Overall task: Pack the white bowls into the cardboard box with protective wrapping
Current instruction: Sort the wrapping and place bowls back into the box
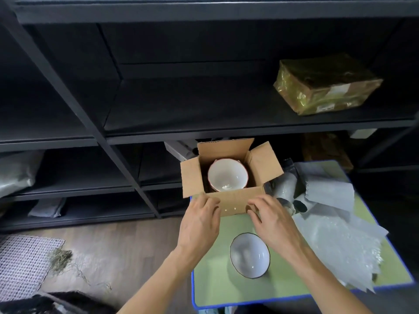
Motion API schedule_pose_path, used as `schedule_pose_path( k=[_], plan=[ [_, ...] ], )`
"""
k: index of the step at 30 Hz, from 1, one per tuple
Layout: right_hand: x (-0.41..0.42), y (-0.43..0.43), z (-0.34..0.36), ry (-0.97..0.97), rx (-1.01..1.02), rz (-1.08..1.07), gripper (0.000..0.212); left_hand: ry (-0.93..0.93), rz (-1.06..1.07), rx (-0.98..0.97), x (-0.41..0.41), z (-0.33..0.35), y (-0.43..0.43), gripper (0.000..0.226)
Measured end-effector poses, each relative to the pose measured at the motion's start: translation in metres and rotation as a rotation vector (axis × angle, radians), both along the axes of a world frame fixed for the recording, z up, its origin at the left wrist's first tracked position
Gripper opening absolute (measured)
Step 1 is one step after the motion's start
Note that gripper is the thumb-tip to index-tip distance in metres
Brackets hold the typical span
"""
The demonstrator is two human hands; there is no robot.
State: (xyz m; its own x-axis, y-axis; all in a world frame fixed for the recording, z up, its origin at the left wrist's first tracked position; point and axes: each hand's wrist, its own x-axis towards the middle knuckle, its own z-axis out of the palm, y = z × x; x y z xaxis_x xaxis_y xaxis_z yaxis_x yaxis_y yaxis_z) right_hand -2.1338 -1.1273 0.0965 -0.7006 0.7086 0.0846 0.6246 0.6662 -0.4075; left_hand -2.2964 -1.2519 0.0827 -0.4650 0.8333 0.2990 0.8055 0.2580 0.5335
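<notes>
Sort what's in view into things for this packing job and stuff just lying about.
Job: cardboard box, bowl inside it, loose bowl, bubble wrap, paper sheets.
Lying about: gold-wrapped parcel, mesh mat, grey bags.

Head view, looking forward-down, close over table (pixel 215 291).

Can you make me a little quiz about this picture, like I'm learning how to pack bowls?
1. True or false: the round white bowl with the dark rim is already inside the open brown cardboard box.
2. What sits inside the box? A) a spoon B) a white bowl with a red rim C) nothing
3. Fill in: the left hand and the right hand both touch the near side of the ____.
Key: 1 false, it sits on the green table; 2 B; 3 box.
</notes>
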Motion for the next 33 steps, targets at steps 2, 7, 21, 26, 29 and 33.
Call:
schedule_pose_path(
  k=[2,7,21,26,29,33],
  plan=[
    [0.011,-0.006,-0.005,-0.016,-0.03,-0.021,0.025,-0.037,-0.038,-0.04,0.013,-0.006,-0.001,0.011],
    [0.044,-0.019,-0.02,-0.071,-0.08,-0.081,0.032,-0.103,-0.177,-0.147,0.043,-0.027,-0.001,0.021],
    [0.161,0.005,-0.048,-0.273,-0.298,-0.318,0.049,-0.113,-0.474,-0.424,0.119,-0.05,0.067,0.04],
    [0.214,0.03,-0.054,-0.326,-0.327,-0.438,0.055,-0.03,-0.54,-0.484,0.16,-0.053,0.111,0.042],
    [0.243,0.045,-0.057,-0.392,-0.333,-0.482,0.057,0.008,-0.573,-0.537,0.182,-0.057,0.134,0.045],
    [0.276,0.063,-0.063,-0.433,-0.394,-0.562,0.05,0.022,-0.568,-0.62,0.211,-0.064,0.159,0.048]
  ],
)
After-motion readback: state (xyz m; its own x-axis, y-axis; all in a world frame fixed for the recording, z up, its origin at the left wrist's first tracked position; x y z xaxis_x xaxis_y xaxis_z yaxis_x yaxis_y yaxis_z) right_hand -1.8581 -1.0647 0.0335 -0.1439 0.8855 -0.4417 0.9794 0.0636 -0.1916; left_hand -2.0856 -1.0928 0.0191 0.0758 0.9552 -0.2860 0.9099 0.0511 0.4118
